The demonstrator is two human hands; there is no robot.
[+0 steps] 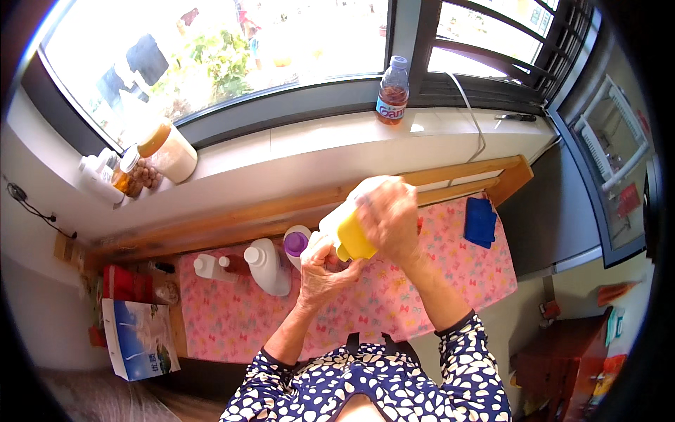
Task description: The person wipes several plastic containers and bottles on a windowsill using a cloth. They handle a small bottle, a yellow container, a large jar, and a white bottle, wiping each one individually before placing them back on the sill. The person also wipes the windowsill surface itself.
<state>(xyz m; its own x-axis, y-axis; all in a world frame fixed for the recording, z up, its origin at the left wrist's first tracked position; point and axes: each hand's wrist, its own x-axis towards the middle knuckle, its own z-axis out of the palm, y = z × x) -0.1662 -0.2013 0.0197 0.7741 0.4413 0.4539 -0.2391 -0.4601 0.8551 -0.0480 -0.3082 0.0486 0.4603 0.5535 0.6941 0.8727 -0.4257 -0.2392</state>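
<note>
Above the pink patterned cloth (394,309), a yellow-and-white container (355,235) is tilted between my two hands. My left hand (325,271) holds its lower end, with thumb and fingers closed on it. Over its upper right side lies my right hand (388,214), fingers wrapped round it and slightly blurred. The hands hide much of the container, so its exact kind cannot be told. Close to the left hand stand a bottle with a purple cap (296,243) and a large white bottle (268,267). Farther left are a small white bottle (212,267) and a reddish-brown bottle (236,264).
A folded blue cloth (480,222) lies at the table's right end. On the windowsill (302,144) stand a drink bottle (392,98) and several jars, one large (172,151). A wooden rail (281,204) runs along the back. A printed box (140,339) sits at the left.
</note>
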